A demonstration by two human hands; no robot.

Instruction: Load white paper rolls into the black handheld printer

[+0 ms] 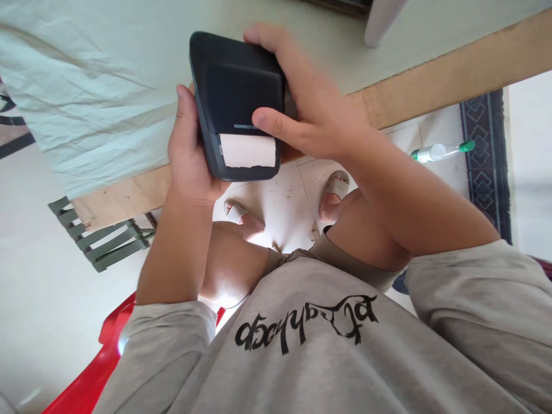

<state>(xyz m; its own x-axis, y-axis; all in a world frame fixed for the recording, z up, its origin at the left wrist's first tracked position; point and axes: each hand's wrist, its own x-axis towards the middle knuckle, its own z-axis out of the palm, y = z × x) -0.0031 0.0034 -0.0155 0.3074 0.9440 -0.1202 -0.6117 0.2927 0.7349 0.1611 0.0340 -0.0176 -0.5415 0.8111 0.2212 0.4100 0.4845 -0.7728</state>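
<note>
A dark label printer (241,95) with "NIIMBOT" lettering is held up between both my hands, over the table's near edge. White paper (249,150) with a torn-looking lower edge shows at its near end. My left hand (187,141) cradles the printer's left side, thumb up along the edge and the other fingers hidden beneath. On the right side, my right hand (308,103) grips it, with the thumb resting on the top face near the lettering and a finger over the far right corner.
A pale green cloth (107,75) covers the table, whose bare wooden edge (452,69) faces me. On the floor lie a bottle with a green cap (444,150) and a patterned dark mat (485,161). A green slatted rack (107,241) stands lower left, near a red chair (92,368).
</note>
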